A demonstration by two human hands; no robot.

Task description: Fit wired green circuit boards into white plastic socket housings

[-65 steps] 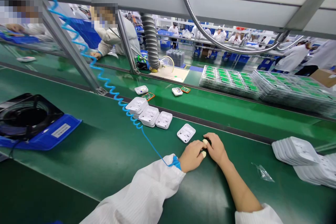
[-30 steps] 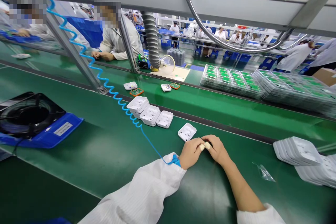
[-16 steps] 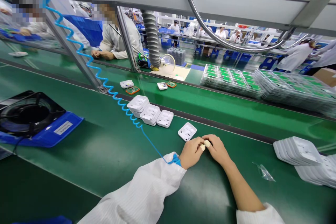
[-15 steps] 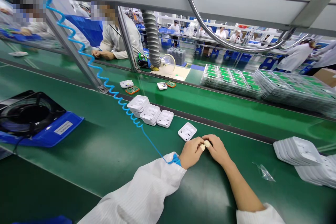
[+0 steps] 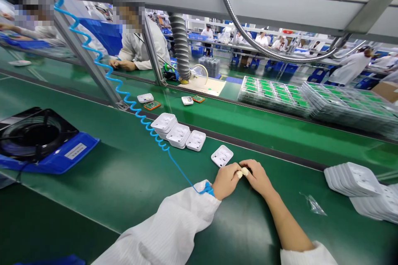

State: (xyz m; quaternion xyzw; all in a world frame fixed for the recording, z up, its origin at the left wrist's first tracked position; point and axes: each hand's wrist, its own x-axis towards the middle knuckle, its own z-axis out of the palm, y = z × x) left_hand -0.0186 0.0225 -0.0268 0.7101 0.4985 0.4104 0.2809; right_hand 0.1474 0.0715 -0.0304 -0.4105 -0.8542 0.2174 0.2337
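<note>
- The left hand (image 5: 226, 181) is laid on the green bench mat (image 5: 130, 182) with the fingers curled in, and a blue wrist strap (image 5: 207, 191) is worn at the cuff.
- The right hand (image 5: 258, 178) is laid just beside it, likewise curled.
- The capped fingertips (image 5: 245, 171) of both hands are brought together and touch.
- Whether anything small is pinched between them cannot be told.
- A white housing (image 5: 222, 155) is placed open side up on the mat just beyond the left hand, near it but not touched.
- A cluster of like housings (image 5: 178, 135) is set further left, beside the coiled blue cord (image 5: 141, 118).
- A fan on a blue base (image 5: 37, 140) is seen at the far left.
- Stacked white covers (image 5: 351, 179) and a clear plastic scrap (image 5: 312, 205) are found to the right, well apart from the hands.
</note>
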